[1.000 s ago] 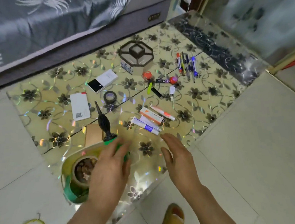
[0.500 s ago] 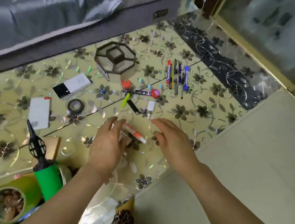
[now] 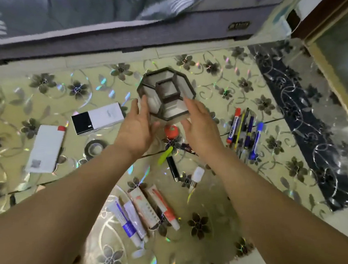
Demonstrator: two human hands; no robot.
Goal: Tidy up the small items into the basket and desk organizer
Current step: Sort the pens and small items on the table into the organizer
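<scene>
Octagonal desk organizer sits upright at 12 o'clock on the floral mat, opening upward, no clear long axis. Left hand and right hand flank it, fingers extended, touching its sides.

The scene is evenly and brightly lit by soft, diffuse light; shadows under the objects are faint. The glossy yellow flower-patterned floor mat returns small rainbow glints and pale sheen across its surface. The dark patterned strip at the right shows whitish glare. Wide-angle distortion bends the grey bed edge and enlarges both forearms at the lower corners. Fine detail is soft throughout; print on the small items is unreadable.
</scene>
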